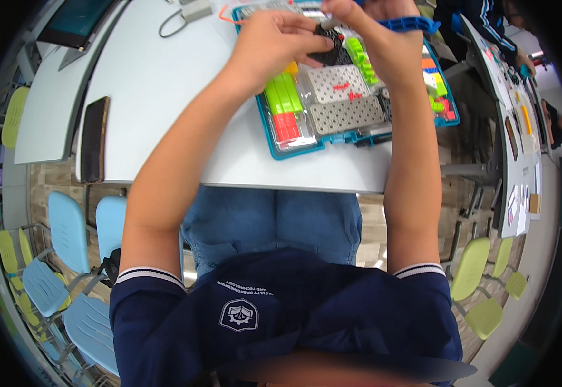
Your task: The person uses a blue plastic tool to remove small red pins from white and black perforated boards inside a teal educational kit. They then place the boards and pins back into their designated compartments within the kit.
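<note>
a white worktop (158, 97) is spread below, with a teal-rimmed case (271, 138) set toward one o'clock. over the case, a black part (331, 53) is met by the left hand (274, 48), thumb and fingers parted; whether it is pinched cannot be told. the right hand (387, 46) is extended thumb-first toward ten o'clock, its grip obscured. the part would best be steadied lightly by its edges. its long axis cannot be made out; a blue piece (410, 25) is aligned roughly nine-to-three. outward, a perforated white plate (336, 82) is seen at six o'clock from the part.
</note>
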A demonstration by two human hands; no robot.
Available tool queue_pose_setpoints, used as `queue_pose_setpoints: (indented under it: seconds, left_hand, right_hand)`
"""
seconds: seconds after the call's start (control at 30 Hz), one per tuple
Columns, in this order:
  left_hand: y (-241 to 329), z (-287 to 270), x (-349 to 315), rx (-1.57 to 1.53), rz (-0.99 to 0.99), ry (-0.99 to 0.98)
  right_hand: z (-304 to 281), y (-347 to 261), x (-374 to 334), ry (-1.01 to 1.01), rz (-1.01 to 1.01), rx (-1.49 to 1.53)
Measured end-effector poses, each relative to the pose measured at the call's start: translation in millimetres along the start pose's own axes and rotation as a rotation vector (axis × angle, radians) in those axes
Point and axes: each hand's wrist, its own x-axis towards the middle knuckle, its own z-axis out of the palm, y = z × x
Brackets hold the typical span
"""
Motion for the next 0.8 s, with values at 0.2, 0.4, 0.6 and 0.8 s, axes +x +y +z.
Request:
queue_pose_setpoints:
  seconds: [0.2, 0.4, 0.6, 0.8]
  left_hand:
    - [-1, 6, 1, -0.041, 0.041, 0.063]
    - [-1, 9, -1, 0.099, 0.129, 0.141]
    - [-3, 12, -2, 0.364, 0.225, 0.173]
    - [1, 14, -3, 0.049, 0.113, 0.121]
  right_hand:
    - [-2, -12, -3, 0.019, -0.012, 0.087]
    - [-4, -12, 0, -0.078, -0.106, 0.257]
    - [-6, -14, 0, -0.019, -0.079, 0.372]
    - [-2, -17, 1, -0.074, -0.121, 0.286]
